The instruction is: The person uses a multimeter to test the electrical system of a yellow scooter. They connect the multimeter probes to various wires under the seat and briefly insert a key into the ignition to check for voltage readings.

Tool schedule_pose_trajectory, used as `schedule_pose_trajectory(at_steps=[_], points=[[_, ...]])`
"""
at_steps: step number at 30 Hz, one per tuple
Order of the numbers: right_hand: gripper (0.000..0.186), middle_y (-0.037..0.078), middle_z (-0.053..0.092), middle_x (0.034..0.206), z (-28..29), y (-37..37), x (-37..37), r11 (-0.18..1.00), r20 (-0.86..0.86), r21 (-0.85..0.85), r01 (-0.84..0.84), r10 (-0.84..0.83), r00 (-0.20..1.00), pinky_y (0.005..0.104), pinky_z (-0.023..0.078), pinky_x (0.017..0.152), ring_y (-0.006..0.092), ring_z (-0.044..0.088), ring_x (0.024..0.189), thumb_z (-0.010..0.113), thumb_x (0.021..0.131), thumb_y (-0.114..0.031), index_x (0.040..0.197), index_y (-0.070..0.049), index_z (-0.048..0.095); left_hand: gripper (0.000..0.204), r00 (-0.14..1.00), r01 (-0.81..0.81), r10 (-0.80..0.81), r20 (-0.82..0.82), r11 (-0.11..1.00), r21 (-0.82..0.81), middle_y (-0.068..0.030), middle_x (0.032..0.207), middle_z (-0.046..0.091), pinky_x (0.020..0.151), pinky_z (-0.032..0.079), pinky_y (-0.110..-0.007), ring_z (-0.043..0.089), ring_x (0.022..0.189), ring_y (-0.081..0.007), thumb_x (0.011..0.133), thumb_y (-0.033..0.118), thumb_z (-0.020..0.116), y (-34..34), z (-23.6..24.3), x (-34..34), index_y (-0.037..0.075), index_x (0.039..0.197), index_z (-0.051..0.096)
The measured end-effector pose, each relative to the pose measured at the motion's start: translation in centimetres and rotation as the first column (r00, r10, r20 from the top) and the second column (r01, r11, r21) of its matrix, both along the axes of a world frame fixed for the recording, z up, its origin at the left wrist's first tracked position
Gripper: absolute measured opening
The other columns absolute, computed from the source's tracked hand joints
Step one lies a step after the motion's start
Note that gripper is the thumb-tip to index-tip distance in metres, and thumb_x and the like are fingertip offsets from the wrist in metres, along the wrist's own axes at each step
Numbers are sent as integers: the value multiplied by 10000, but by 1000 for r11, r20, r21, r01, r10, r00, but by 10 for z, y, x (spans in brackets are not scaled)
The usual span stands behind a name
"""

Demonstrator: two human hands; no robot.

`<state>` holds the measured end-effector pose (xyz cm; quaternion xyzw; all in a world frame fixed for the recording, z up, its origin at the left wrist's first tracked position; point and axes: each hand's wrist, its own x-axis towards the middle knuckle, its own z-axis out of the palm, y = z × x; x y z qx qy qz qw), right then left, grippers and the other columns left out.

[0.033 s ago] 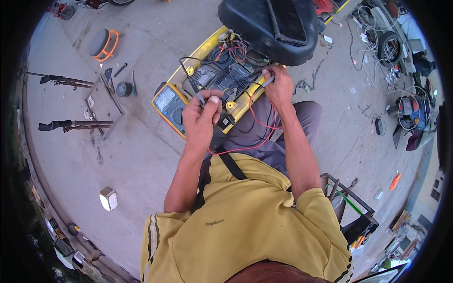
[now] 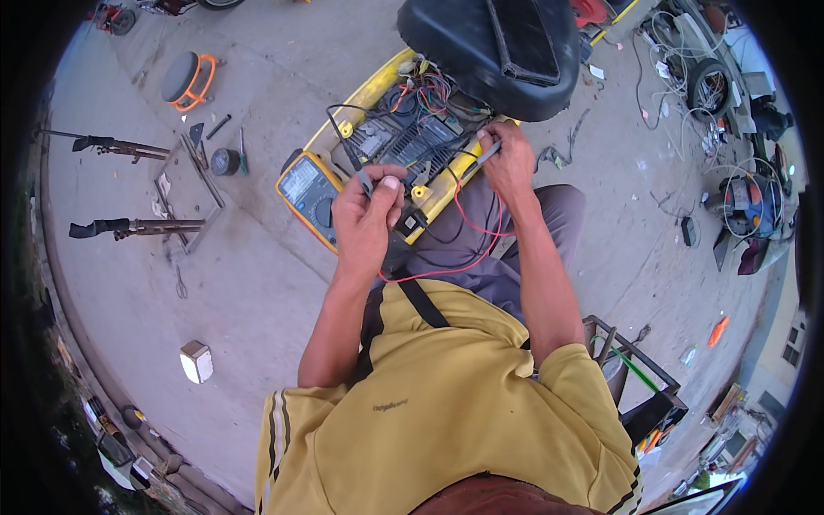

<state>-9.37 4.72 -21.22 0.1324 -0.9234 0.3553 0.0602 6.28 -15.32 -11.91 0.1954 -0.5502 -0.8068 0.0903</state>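
My left hand (image 2: 367,210) is closed, thumb against fingers, round a grey-and-black test probe (image 2: 364,180) just above the multimeter's right side. My right hand (image 2: 508,159) pinches a second grey test probe (image 2: 488,154) at the right edge of a yellow-framed vehicle body (image 2: 443,193). Inside this frame lie a finned controller box (image 2: 433,148) and a bundle of coloured wires (image 2: 427,90). A yellow multimeter (image 2: 309,196) leans against the frame's left side. One red lead (image 2: 468,268) loops over my lap. Both probe tips are too small to make out.
A black seat (image 2: 489,51) stands at the frame's far end. To the left are an orange-legged stool (image 2: 190,81), a tape roll (image 2: 225,161), a screwdriver (image 2: 243,153) and a metal frame with handles (image 2: 190,193). A tool crate (image 2: 639,382) sits by my right side, wires and a tyre (image 2: 709,86) beyond.
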Motion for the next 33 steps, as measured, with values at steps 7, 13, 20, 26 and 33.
schedule_pose_trajectory(at_steps=[7,13,20,26,33], points=[[145,111,644,882,3,18,0,990,-19,-12,-139,139,990,411,523,688,311,671,781,735,899,-175,971,-50,752,181,999,32,-31,22,998,-49,-41,817,573,564,343,-227,444,626,-72,1033,95,577,7,5,-4,-56,1090,657],[124,102,632,846,-5,17,3,983,-30,-119,-137,135,990,384,512,663,281,651,728,756,888,-127,985,-50,765,190,999,31,-30,17,999,-40,-44,824,584,559,339,-225,449,628,-68,1043,118,587,6,3,-7,-53,1090,657],[167,96,630,837,-9,11,13,984,-61,-172,-45,35,998,380,513,664,268,657,736,763,903,-152,1050,-74,774,171,999,46,-45,23,998,-35,-7,788,577,565,367,-218,467,656,-56,1055,82,571,8,2,-11,-42,1108,676],[179,111,664,911,11,1,3,999,-35,8,-42,42,998,430,518,696,328,687,827,739,935,-246,1058,-124,783,196,996,71,-67,64,996,-61,-43,825,589,569,336,-225,449,635,-73,1044,119,592,12,-2,-11,-54,1111,655],[156,109,710,994,5,-8,2,996,62,-10,93,-93,994,459,545,710,360,701,841,745,911,-240,1016,-128,773,197,997,59,-58,54,998,-28,-42,823,583,572,334,-224,445,640,-75,1041,121,603,15,-2,-13,-56,1109,655]])
